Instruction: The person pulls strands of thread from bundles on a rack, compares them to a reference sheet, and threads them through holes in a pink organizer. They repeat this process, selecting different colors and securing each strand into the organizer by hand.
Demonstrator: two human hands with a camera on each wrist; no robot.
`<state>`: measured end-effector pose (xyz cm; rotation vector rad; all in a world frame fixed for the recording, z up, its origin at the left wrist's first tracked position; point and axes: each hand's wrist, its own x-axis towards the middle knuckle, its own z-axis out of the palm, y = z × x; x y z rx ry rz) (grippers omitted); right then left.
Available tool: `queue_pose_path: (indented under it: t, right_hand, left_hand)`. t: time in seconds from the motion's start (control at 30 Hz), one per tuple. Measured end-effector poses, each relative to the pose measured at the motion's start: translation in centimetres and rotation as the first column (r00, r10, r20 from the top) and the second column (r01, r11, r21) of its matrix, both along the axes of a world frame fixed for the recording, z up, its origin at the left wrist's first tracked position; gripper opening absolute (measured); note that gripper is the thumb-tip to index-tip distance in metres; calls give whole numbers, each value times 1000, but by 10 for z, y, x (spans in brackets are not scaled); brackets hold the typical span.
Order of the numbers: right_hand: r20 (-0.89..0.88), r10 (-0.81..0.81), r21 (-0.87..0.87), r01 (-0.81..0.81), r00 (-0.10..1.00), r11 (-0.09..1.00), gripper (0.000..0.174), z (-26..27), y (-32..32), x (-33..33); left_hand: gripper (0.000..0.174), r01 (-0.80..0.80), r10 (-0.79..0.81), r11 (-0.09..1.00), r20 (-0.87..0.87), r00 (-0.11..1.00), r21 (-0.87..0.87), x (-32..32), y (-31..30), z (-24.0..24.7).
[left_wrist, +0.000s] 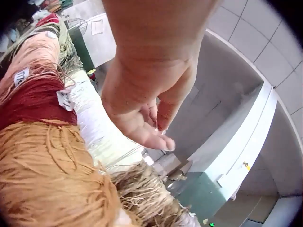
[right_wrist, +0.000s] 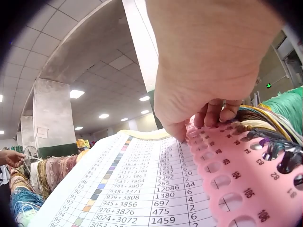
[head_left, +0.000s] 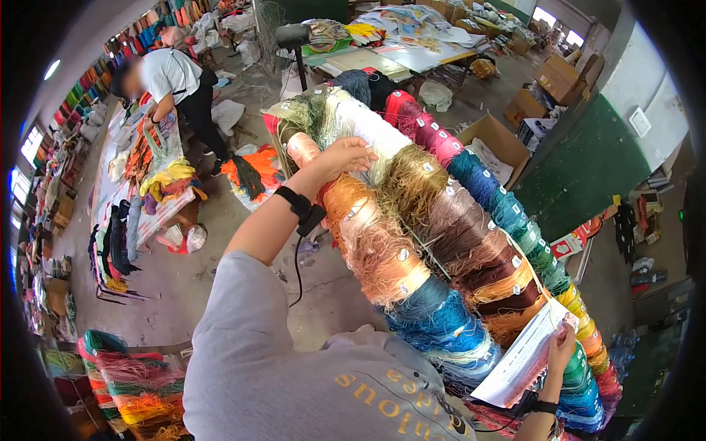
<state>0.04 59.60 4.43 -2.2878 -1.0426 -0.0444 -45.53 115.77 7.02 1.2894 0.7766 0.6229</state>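
Note:
Over the white yarn (head_left: 368,125) at the upper part of the rack, my left hand (head_left: 349,156) hangs with loosely bent fingers. In the left wrist view this hand (left_wrist: 147,104) is beside the white yarn (left_wrist: 97,127), with nothing clearly visible in its grip. My right hand (head_left: 562,349) holds a printed sheet (head_left: 518,360) at the lower right of the rack. The right wrist view shows that hand (right_wrist: 208,71) gripping the number chart (right_wrist: 128,184) together with a pink card (right_wrist: 236,165) with holes and printed numbers; dark and coloured threads hang from the card.
Yarn bundles in orange (head_left: 349,202), brown (head_left: 471,228) and blue (head_left: 441,323) line the rack. A person (head_left: 173,81) bends over a long table at the left. An open cardboard box (head_left: 496,143) and a green partition (head_left: 588,169) stand right of the rack.

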Motion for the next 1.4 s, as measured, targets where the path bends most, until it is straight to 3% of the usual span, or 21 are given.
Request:
queue_pose_path:
  t: [0.03, 0.07, 0.13, 0.17, 0.23, 0.3, 0.33, 0.37, 0.4, 0.47, 0.5, 0.6, 0.67, 0.7, 0.77, 0.9, 1.2, 1.33, 1.4]
  right_hand:
    - [-1, 2, 0, -2, 1000, 1000, 41, 1, 1, 0]
    - [-6, 3, 12, -3, 1000, 1000, 39, 1, 1, -1]
    - [-12, 5, 24, -5, 1000, 1000, 38, 2, -1, 1]
    - [-96, 5, 34, -1, 995, 999, 35, 2, -5, 8]
    - [-174, 9, 46, -1, 985, 999, 31, 12, -3, 11]
    - [116, 1, 70, -9, 993, 998, 26, 43, 12, -5]
    - [-11, 46, 175, -43, 999, 984, 26, 68, 33, -33]
    - [-134, 95, 284, -54, 986, 957, 25, 90, 61, -64]
    - [-150, 159, 346, -98, 976, 933, 25, 95, 80, -76]
    - [-242, 319, 318, -236, 916, 918, 21, 137, 131, -131]
    - [-419, 404, 367, -255, 813, 894, 19, 156, 153, -160]
    - [-567, 615, 495, -371, 547, 786, 19, 166, 210, -206]
    - [-651, 636, 520, -367, 416, 772, 19, 169, 236, -227]
    - [-648, 633, 522, -358, 424, 774, 19, 167, 244, -228]
    - [-707, 644, 538, -368, 292, 758, 16, 163, 255, -229]
    - [-726, 660, 589, -320, 194, 742, 15, 162, 255, -239]
    - [-658, 738, 688, -280, 148, 669, 16, 151, 247, -243]
    - [-672, 716, 663, -276, 189, 695, 17, 147, 237, -237]
    - [-732, 650, 601, -255, 207, 758, 18, 148, 230, -232]
  left_hand:
    - [17, 57, -48, 995, 98, 994, -87, -1, -7, 6]
    - [17, 55, -47, 995, 98, 994, -87, -1, -6, 4]
    - [30, 291, -272, 954, 192, 943, -75, 1, -8, 4]
    - [30, 289, -271, 954, 192, 943, -73, 2, -10, 3]
    - [57, 399, -398, 916, 213, 892, 40, 6, -45, 36]
    - [67, 453, -471, 881, 185, 862, 133, 12, -80, 74]
    - [77, 513, -547, 830, 143, 825, 218, 15, -96, 90]
    - [77, 530, -564, 819, 139, 814, 218, 19, -110, 100]
    - [79, 542, -576, 804, 95, 812, 246, 24, -123, 109]
    - [76, 558, -591, 766, 6, 807, 320, 36, -154, 132]
    - [76, 572, -607, 749, -2, 795, 335, 43, -163, 133]
    - [75, 596, -637, 711, -17, 771, 373, 60, -186, 135]
    - [77, 625, -655, 692, -50, 754, 361, 66, -194, 135]
    - [77, 633, -664, 683, -52, 746, 364, 68, -196, 133]
    - [77, 621, -657, 681, -52, 752, 389, 70, -197, 127]
    - [79, 590, -642, 722, 33, 766, 360, 65, -200, 121]
    - [83, 614, -662, 737, 120, 739, 284, 66, -194, 109]
    - [84, 641, -687, 717, 123, 716, 276, 72, -197, 111]
    - [86, 661, -715, 671, 56, 697, 337, 76, -199, 113]
